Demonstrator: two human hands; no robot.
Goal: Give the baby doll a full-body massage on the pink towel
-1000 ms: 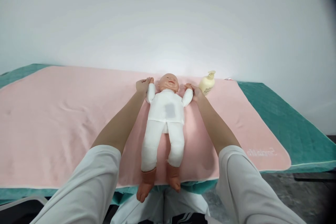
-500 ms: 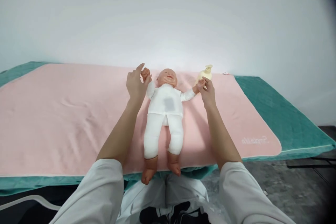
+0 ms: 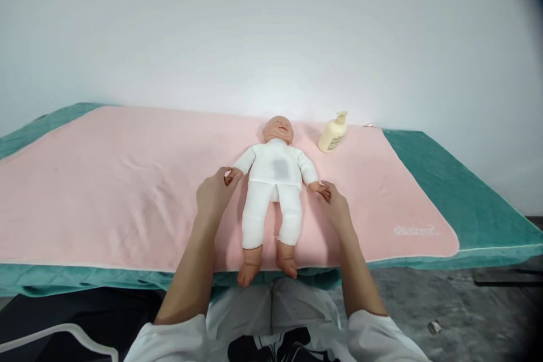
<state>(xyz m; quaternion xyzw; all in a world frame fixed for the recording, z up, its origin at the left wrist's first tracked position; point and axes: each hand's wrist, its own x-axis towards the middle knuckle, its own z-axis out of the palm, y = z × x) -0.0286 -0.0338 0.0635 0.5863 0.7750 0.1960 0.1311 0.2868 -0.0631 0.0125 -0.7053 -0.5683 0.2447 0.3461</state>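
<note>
A baby doll (image 3: 276,165) with a white cloth body lies on its back on a pink mat (image 3: 127,192), feet toward me. My left hand (image 3: 215,191) is closed on the doll's hand at the left of the view. On the other side, my right hand (image 3: 335,201) pinches the doll's other hand between thumb and fingers. Both doll arms slant down and outward beside its body. A grey patch marks the doll's chest. Its bare feet reach the mat's front edge.
A cream pump bottle (image 3: 333,133) stands on the mat right of the doll's head. Green quilted cover (image 3: 462,198) shows under the mat. A pale wall (image 3: 271,34) rises behind. Below the left front edge is a black chair-like object (image 3: 85,317) with a white curved bar.
Both my hands have brought the doll's hands down from beside its head to hip level. The pump bottle, partly covered before, now shows fully. The view has shifted slightly.
</note>
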